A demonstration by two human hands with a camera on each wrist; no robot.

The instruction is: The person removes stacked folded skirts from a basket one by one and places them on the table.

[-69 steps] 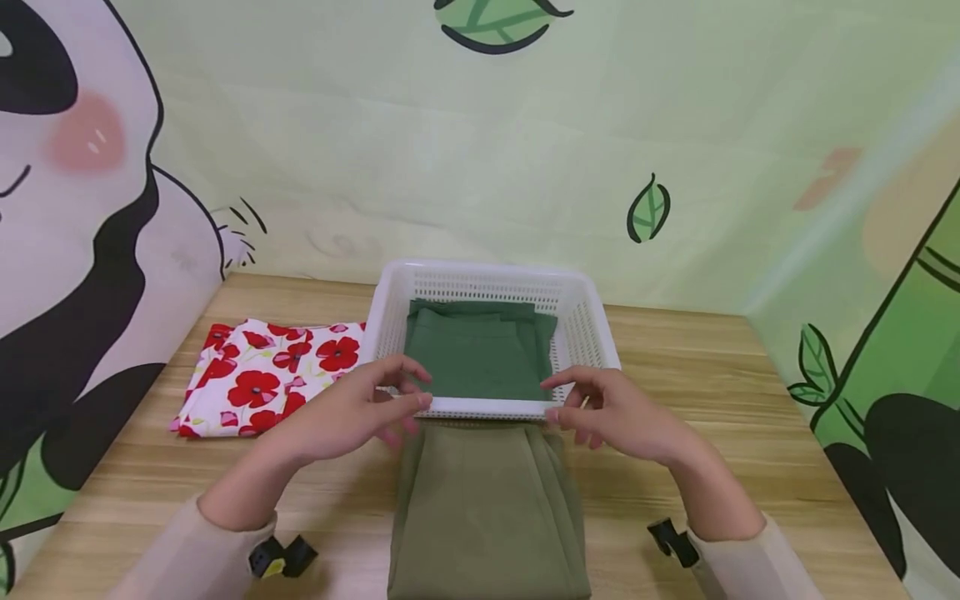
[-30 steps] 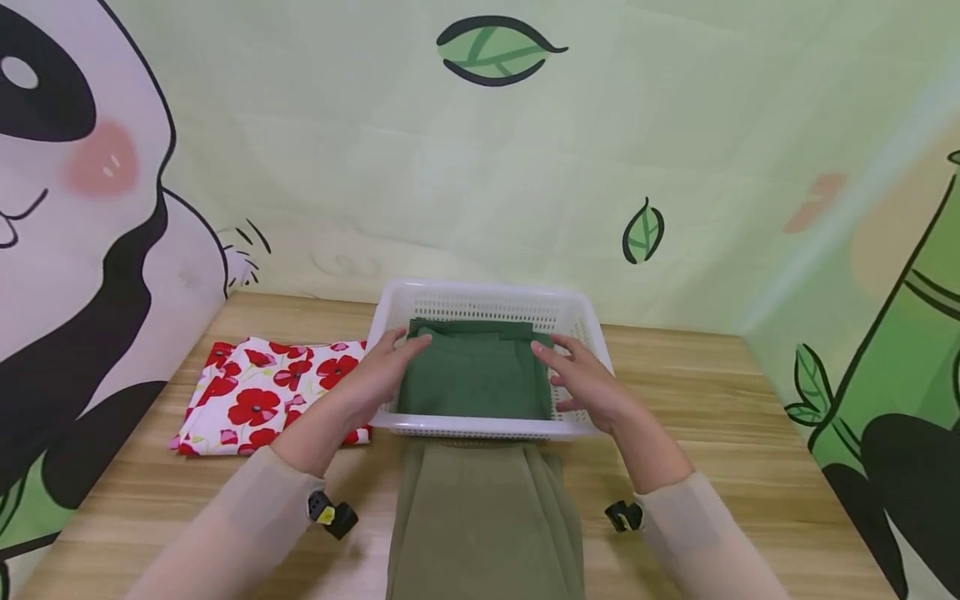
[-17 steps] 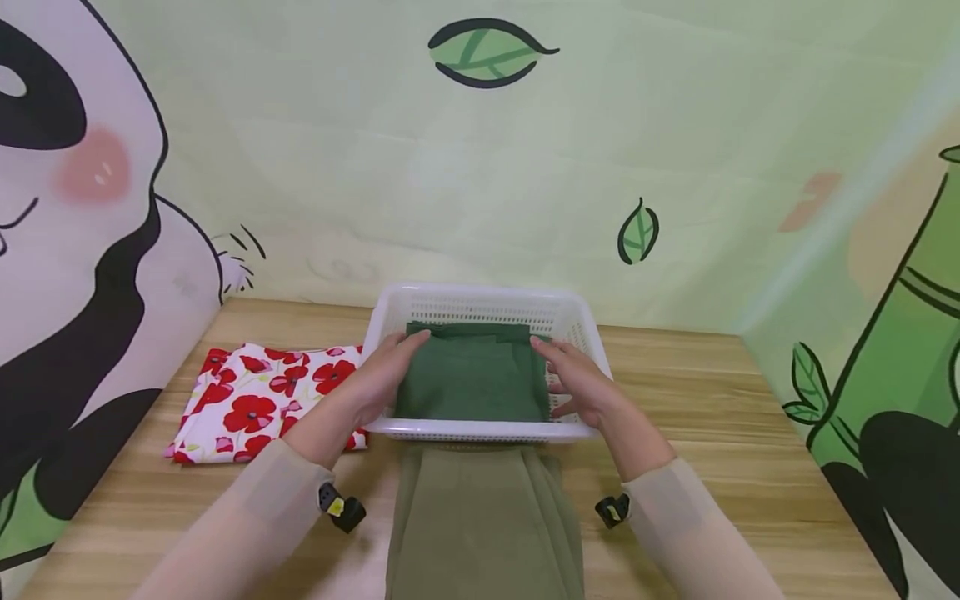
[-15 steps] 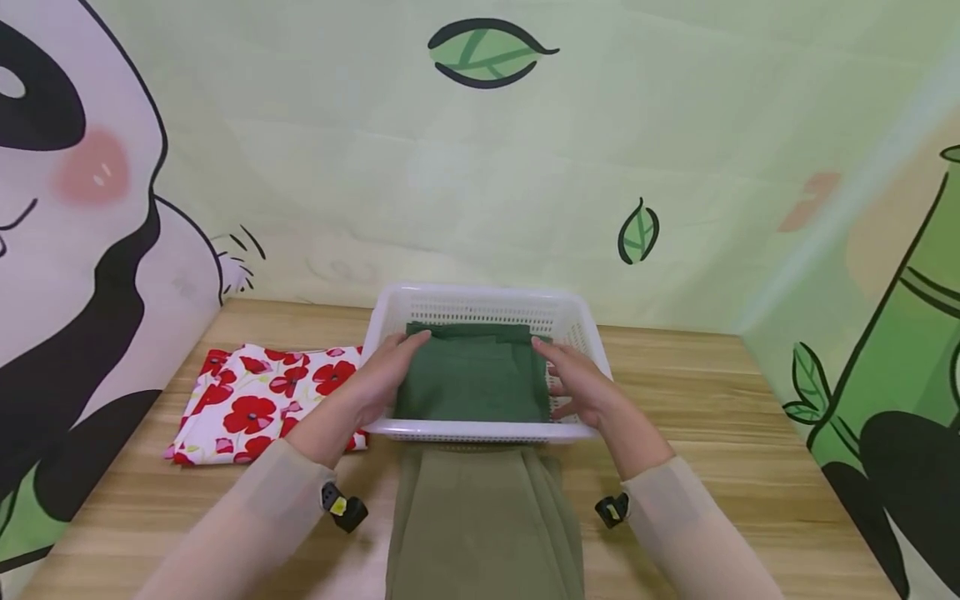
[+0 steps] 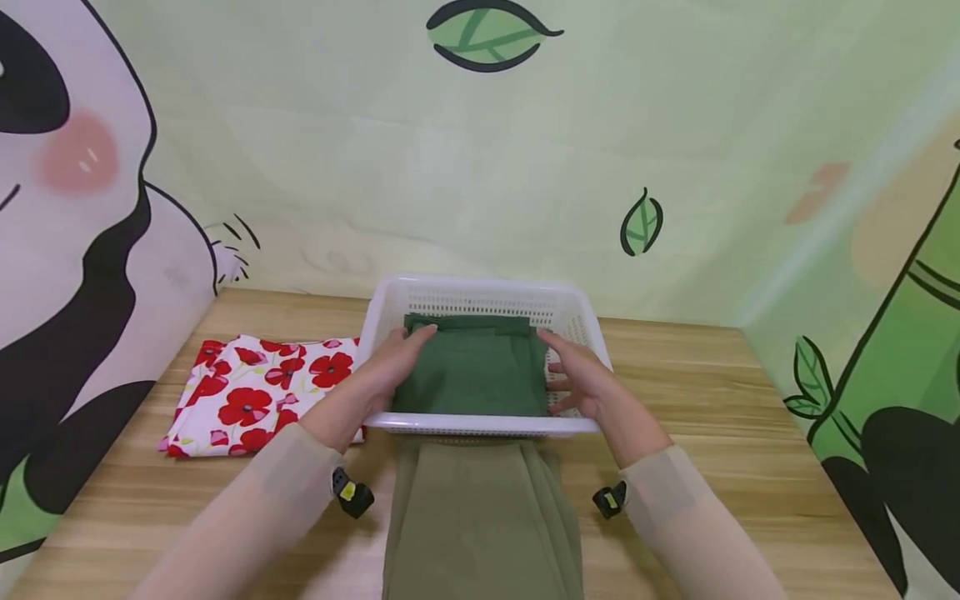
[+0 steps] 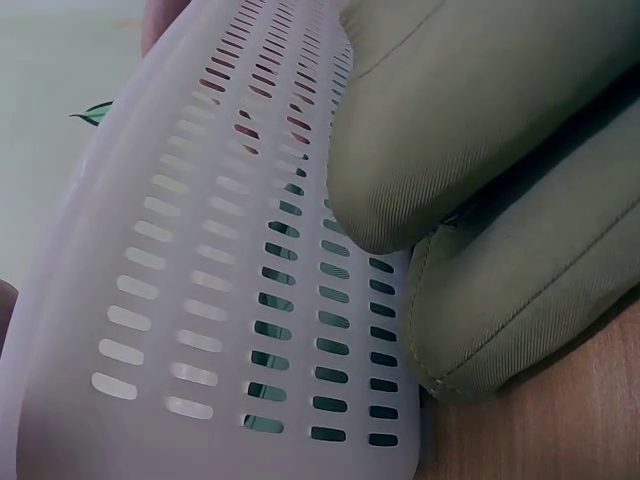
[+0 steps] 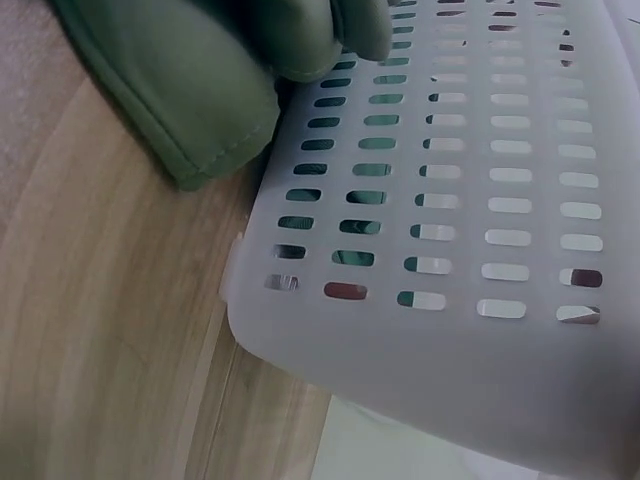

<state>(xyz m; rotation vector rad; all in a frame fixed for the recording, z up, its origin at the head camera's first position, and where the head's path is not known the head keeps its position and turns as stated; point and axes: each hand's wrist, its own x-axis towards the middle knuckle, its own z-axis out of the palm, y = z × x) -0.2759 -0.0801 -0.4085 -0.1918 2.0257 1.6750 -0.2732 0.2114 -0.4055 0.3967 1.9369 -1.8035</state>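
In the head view a folded dark green garment (image 5: pixel 472 371) lies inside a white perforated plastic basket (image 5: pixel 480 426). My left hand (image 5: pixel 390 362) reaches over the basket's left side, its thumb lying on the green garment's left edge and most of its fingers hidden behind. On the opposite side, my right hand (image 5: pixel 581 375) has its fingers spread along the garment's right edge, thumb tip at the upper right corner. A folded khaki garment (image 5: pixel 483 517) lies just in front of the basket; both wrist views show its thick folds close against the slotted basket wall (image 6: pixel 200 300).
Left of the basket lies a folded white cloth with red flowers (image 5: pixel 258 392), partly behind my left forearm. The wooden table (image 5: pixel 690 400) meets a printed backdrop (image 5: pixel 480 167) just behind the basket.
Both hands have moved forward from the basket's front rim to the sides of the green garment inside it. Over the last half second they shift only slightly. The garments keep their places.
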